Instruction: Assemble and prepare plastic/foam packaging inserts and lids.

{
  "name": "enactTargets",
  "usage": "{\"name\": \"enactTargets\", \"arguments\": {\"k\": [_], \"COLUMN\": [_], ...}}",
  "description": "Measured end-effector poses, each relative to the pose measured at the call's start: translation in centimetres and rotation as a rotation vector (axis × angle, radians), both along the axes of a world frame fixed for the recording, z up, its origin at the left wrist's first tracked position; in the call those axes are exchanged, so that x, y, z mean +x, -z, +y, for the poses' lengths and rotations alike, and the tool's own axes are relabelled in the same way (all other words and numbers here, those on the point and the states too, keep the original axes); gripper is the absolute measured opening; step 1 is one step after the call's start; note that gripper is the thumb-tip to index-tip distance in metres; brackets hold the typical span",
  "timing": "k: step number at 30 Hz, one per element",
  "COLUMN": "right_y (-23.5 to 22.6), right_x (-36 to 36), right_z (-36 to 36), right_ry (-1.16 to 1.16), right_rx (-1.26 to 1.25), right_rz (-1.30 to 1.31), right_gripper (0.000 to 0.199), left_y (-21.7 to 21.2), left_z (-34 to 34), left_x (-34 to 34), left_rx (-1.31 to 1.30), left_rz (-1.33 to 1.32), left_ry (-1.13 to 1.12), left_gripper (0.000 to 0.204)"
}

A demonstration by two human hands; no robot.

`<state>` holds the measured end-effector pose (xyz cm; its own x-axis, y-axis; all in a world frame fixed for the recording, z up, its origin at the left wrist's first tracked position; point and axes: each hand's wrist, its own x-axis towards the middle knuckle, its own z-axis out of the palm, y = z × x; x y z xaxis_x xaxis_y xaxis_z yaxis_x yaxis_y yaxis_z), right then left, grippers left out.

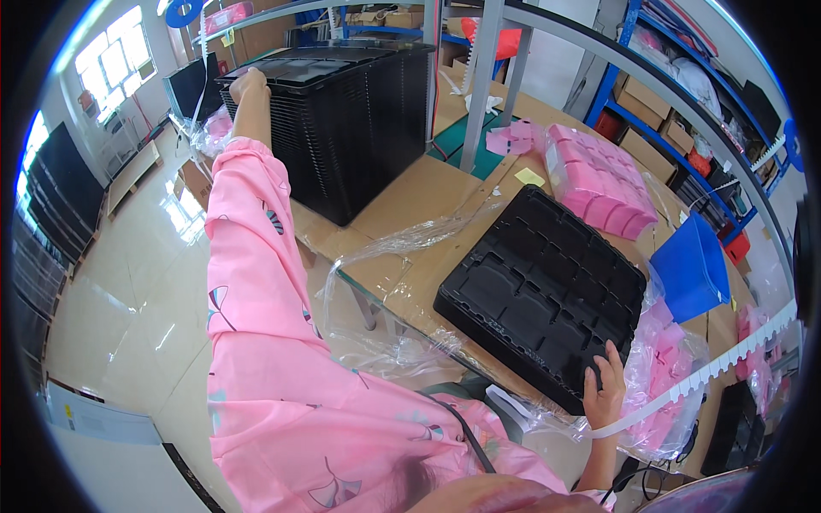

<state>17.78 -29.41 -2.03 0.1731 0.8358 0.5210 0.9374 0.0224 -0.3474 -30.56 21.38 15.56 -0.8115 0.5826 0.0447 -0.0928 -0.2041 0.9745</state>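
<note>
1 black moulded tray (543,295), glossy, with rows of shaped pockets, lying near the surface (428,192) front edge. 1 tall stack of black trays (351,120) at the far left corner. Left hand (248,84) grasping the stack's top tray; right hand (605,389) resting open-fingered on the single tray's near corner. 1 pink bundle (594,179), 1 blue bin (691,267).

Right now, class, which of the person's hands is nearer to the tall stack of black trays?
Left. The left hand rests on top of the tall stack of black trays; the right hand is far off, on the single black tray.
</note>
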Motion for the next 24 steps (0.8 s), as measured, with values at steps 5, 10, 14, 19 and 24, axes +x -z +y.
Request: {"name": "enactTargets", "arguments": {"k": [5, 10, 14, 19, 24], "right_y": [0.7, 0.9, 1.0, 1.1, 3.3], "right_x": [0.3, 0.1, 0.2, 0.3, 4.1], "right_z": [0.3, 1.2, 1.1, 0.3, -0.4], "right_ry": [-0.033, -0.058, -0.057, 0.010, -0.314], "right_rx": [-0.062, -0.082, -0.074, -0.038, 0.403], "right_rz": [0.049, 0.078, 0.086, 0.676, 1.835], "right_gripper": [0.019, 0.018, 0.019, 0.018, 0.038], "left_y": [-1.3, -2.6, 0.7, 2.4, 5.3], "left_z": [0.6, -3.1, -6.6, -9.1, -14.4], "left_x": [-4.0, 1.4, 8.2, 11.3, 16.8], "left_rx": [-0.434, -0.200, 0.039, -0.047, 0.637], "left_rz": [0.799, 1.335, 1.628, 1.839, 1.598], "left_ry": [0.024, 0.082, 0.365, 0.167, 0.502], "left_gripper": [0.066, 0.060, 0.050, 0.037, 0.030]}}
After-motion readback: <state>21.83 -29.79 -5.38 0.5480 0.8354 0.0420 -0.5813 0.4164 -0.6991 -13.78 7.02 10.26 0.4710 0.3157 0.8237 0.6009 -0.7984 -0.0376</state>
